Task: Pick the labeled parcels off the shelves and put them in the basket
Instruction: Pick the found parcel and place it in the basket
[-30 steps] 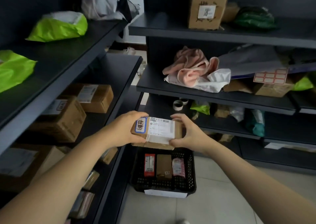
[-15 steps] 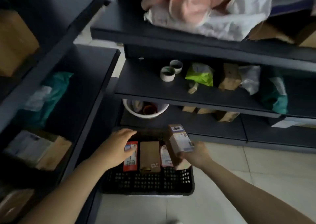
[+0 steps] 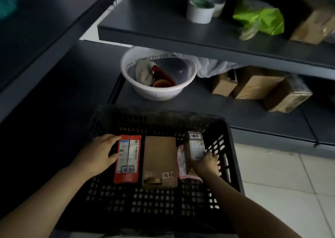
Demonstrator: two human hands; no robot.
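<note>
Parcel stockroom: dark shelves [image 3: 181, 36] hold cardboard boxes [image 3: 257, 87].

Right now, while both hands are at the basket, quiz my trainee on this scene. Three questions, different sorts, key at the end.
1. True or false: the right hand grips a labeled box.
2. Which parcel in the basket does the left hand touch? A red parcel, B brown parcel, C pink parcel.
3. Fill in: the basin on the shelf behind the basket is ____ in colour.
Key: 1 true; 2 A; 3 white.
</note>
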